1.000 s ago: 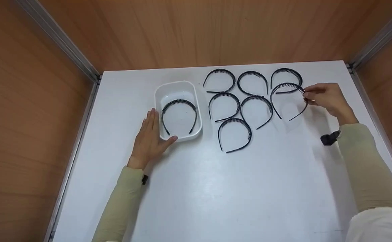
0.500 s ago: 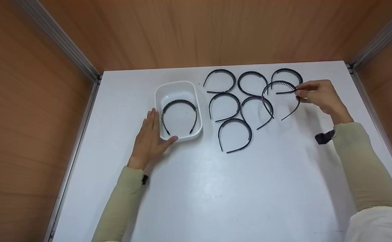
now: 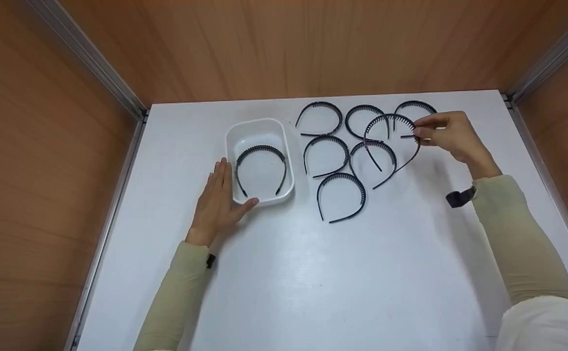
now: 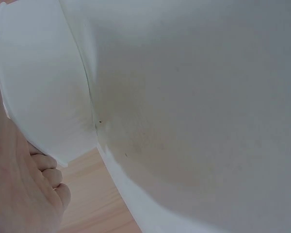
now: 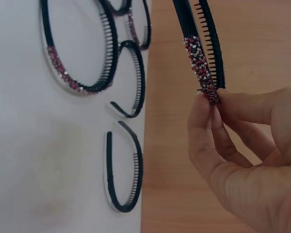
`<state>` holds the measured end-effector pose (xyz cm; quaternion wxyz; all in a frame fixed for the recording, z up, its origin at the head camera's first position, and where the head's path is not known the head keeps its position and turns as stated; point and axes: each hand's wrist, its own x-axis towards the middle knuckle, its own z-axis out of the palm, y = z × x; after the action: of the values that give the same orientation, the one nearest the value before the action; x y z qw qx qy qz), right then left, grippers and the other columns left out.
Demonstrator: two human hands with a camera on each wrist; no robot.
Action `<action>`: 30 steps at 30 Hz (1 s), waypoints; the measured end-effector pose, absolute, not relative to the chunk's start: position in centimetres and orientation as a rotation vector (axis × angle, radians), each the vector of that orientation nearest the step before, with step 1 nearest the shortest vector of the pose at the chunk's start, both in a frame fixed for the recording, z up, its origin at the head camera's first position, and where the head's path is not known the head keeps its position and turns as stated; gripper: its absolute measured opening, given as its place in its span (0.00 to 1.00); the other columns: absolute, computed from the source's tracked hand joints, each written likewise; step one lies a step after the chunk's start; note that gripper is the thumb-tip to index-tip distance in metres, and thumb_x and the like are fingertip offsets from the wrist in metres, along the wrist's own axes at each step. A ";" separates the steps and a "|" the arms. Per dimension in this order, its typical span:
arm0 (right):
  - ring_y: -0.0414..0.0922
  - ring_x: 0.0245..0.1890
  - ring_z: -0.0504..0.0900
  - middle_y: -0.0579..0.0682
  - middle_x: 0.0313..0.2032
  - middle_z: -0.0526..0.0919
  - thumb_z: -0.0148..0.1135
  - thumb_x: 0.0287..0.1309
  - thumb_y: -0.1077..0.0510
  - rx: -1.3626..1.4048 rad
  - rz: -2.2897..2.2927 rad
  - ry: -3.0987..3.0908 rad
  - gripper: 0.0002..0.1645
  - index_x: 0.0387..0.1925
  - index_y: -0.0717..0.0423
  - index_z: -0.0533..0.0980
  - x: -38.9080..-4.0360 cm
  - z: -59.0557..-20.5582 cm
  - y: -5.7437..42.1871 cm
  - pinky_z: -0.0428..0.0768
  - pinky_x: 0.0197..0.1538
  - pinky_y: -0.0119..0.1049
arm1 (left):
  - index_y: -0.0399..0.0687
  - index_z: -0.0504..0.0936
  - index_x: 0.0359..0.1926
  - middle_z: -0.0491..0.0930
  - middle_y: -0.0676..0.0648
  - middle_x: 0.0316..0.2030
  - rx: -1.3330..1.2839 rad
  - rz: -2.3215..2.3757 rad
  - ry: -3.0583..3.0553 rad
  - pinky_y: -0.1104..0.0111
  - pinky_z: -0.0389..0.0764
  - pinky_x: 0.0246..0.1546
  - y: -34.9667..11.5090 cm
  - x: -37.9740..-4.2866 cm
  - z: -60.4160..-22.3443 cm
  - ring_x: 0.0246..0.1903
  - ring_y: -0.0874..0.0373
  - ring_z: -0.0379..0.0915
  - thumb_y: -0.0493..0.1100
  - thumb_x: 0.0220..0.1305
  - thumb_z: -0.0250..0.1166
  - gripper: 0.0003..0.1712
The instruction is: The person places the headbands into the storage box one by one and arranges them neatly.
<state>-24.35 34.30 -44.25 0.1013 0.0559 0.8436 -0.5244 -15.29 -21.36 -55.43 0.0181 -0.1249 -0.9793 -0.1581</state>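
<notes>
Six black toothed headbands [image 3: 341, 176] lay on a white surface [image 3: 313, 278] in the head view, spread mainly to the left of a person's right hand [image 3: 452, 134], one just beyond its fingers and partly hidden by them. That hand pinched the held headband [image 3: 389, 116] by its right side, the hoop reaching leftward across the view of those behind it. The left hand [image 3: 213, 204] lay with fingers straight along the left side of a white tray [image 3: 262, 134], its thumb at the near rim. A lone headband [image 3: 261, 147] rested inside the tray, just right of those fingers. Light green sleeves [image 3: 174, 292] covered the forearms behind both hands.

From the left wrist, the left hand lay against the tray's outer wall, gripping nothing, its fingers only partly in sight.

From the right wrist, thumb and fingertips pinched a stretch of red and silver stones on the held headband, its teeth showing beside them. Reddish stones also dotted a headband on the surface, well apart from the hand.
</notes>
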 end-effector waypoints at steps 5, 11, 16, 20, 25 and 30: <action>0.37 0.39 0.89 0.46 0.44 0.84 0.70 0.69 0.63 0.101 -1.580 2.487 0.21 0.60 0.68 0.81 -24.5 -44.3 33.2 0.91 0.48 0.33 | 0.35 0.41 0.86 0.40 0.37 0.86 -0.386 -0.490 -3.037 0.53 0.46 0.86 -21.3 -15.2 -55.5 0.86 0.44 0.35 0.85 0.65 0.54 0.73; 0.36 0.38 0.89 0.45 0.45 0.86 0.69 0.70 0.63 0.063 -1.577 2.517 0.22 0.62 0.67 0.81 -24.7 -44.3 32.1 0.90 0.46 0.30 | 0.35 0.41 0.86 0.40 0.37 0.86 -0.387 -0.500 -3.025 0.52 0.47 0.86 -21.2 -15.3 -55.4 0.86 0.43 0.36 0.85 0.65 0.55 0.73; 0.33 0.37 0.89 0.47 0.46 0.86 0.70 0.70 0.62 0.052 -1.554 2.585 0.21 0.62 0.64 0.83 -24.8 -44.4 31.2 0.89 0.44 0.26 | 0.35 0.40 0.86 0.38 0.38 0.86 -0.382 -0.498 -3.038 0.53 0.45 0.86 -21.3 -15.2 -55.4 0.86 0.45 0.34 0.86 0.65 0.52 0.73; 0.32 0.36 0.89 0.51 0.48 0.88 0.70 0.70 0.62 0.022 -1.544 2.644 0.20 0.60 0.63 0.85 -24.7 -44.4 30.3 0.89 0.42 0.25 | 0.33 0.40 0.85 0.38 0.36 0.86 -0.394 -0.510 -3.037 0.52 0.45 0.86 -21.4 -15.2 -55.5 0.86 0.44 0.33 0.84 0.67 0.53 0.72; 0.33 0.34 0.90 0.56 0.49 0.89 0.70 0.69 0.63 -0.015 -1.530 2.687 0.17 0.58 0.63 0.86 -24.5 -44.2 29.0 0.90 0.42 0.28 | 0.34 0.39 0.85 0.38 0.36 0.86 -0.400 -0.510 -3.038 0.52 0.45 0.86 -21.4 -15.1 -55.6 0.86 0.44 0.33 0.83 0.68 0.53 0.71; 0.38 0.37 0.91 0.57 0.47 0.89 0.70 0.69 0.64 -0.057 -1.552 2.678 0.17 0.56 0.62 0.87 -24.6 -44.1 27.8 0.90 0.43 0.29 | 0.33 0.39 0.85 0.38 0.36 0.86 -0.400 -0.497 -3.042 0.52 0.45 0.86 -21.4 -15.3 -55.5 0.86 0.44 0.34 0.84 0.67 0.52 0.72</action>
<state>-24.56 27.76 -44.07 0.0227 -0.0184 0.8649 -0.5012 -15.28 -21.42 -55.51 0.0168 -0.1288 -0.9786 -0.1598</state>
